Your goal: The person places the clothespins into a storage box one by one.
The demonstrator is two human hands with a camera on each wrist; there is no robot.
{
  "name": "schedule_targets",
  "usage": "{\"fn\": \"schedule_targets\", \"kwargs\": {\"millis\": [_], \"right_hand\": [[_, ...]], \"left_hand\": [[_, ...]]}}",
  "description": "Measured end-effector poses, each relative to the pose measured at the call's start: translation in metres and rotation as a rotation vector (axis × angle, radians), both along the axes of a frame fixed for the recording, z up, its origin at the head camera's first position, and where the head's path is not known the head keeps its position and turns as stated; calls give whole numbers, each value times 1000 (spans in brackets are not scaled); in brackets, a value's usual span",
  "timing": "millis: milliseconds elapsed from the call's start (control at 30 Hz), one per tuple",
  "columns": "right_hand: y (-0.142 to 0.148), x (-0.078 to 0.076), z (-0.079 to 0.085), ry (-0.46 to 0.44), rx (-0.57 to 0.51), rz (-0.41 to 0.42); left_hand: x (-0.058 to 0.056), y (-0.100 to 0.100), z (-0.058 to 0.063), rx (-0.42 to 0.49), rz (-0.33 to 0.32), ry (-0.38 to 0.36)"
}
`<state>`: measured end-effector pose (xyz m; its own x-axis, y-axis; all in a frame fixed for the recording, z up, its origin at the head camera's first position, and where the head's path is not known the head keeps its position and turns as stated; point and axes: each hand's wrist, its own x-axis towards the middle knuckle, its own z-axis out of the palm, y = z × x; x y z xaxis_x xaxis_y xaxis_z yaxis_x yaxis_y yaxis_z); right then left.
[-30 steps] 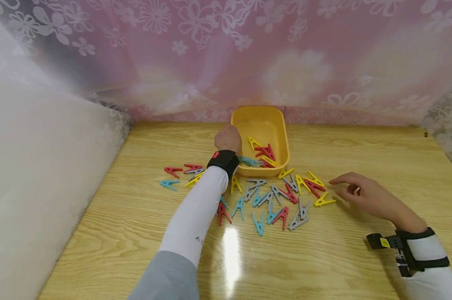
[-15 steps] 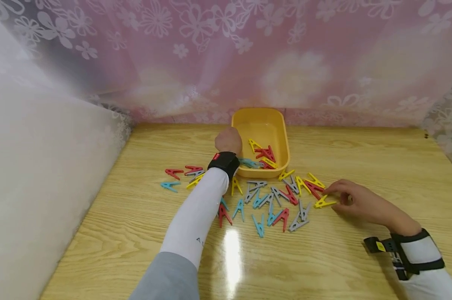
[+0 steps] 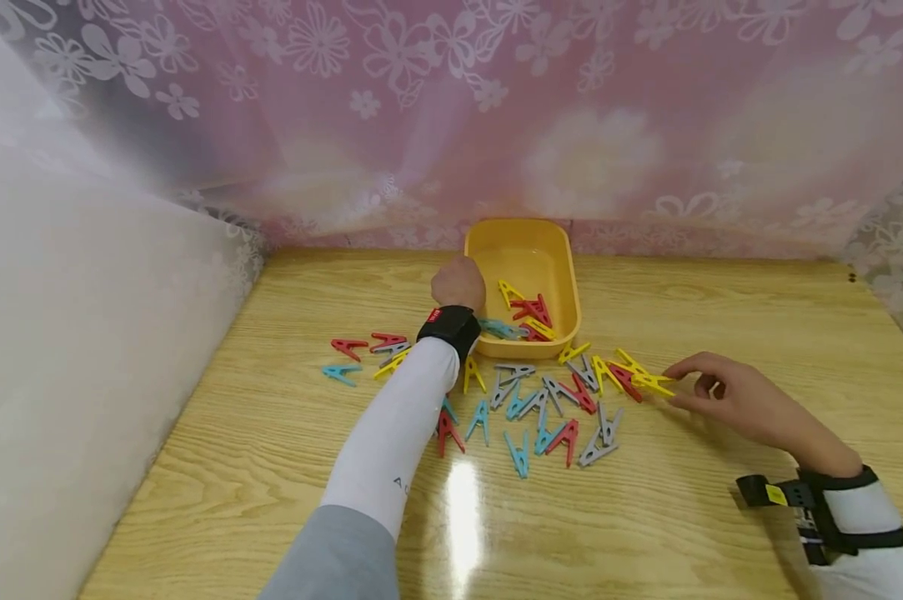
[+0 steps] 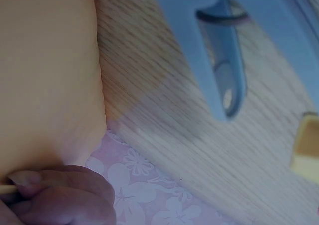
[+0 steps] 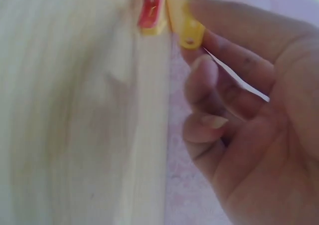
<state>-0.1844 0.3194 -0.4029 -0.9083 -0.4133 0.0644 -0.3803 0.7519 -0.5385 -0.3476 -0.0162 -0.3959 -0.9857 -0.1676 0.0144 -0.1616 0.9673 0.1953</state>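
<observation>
One yellow clothespin point(image 3: 650, 381) — earlier on table point(image 3: 646, 525), now pinched by right hand point(image 3: 744, 402).

The table point(image 3: 721, 317) shows yellow-brown wood grain. Toward its far edge, the tub point(image 3: 522, 350) is orange-yellow, holding red, yellow and blue clips point(image 3: 539, 329). Nearer the front edge, scattered clips point(image 3: 522, 463) mix blue, red, grey and yellow. Nearest the right edge is a yellow clip point(image 3: 651, 382). The backdrop cloth point(image 3: 451, 167) is pink, white-flowered.

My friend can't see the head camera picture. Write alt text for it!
A right hand pinches a yellow clothespin beside other clothespins, red, yellow, blue and gray, scattered on a wooden table. The left hand is at the left rim of a yellow tub with several clothespins in it.
</observation>
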Motion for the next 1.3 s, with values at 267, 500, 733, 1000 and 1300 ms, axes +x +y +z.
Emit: {"fn": "schedule_targets", "kwargs": {"millis": [267,500,733,1000,1300], "right_hand": [[-27,-26,8,142,-59,-127],[-52,-46,12,152,-121,-162],[-79,-64,15,140,-167,-185],[-110,-82,17,113,-209,-163],[-129,-89,14,50,-176,-110]], "left_hand": [[-1,-1,-1,1,8,-7],[-1,1,-1,6,5,-13],[-2,0,-1,-1,1,-10],[-2,0,-3,-7,16,-16],[-1,-1,-2,-18,-3,-18]]}}
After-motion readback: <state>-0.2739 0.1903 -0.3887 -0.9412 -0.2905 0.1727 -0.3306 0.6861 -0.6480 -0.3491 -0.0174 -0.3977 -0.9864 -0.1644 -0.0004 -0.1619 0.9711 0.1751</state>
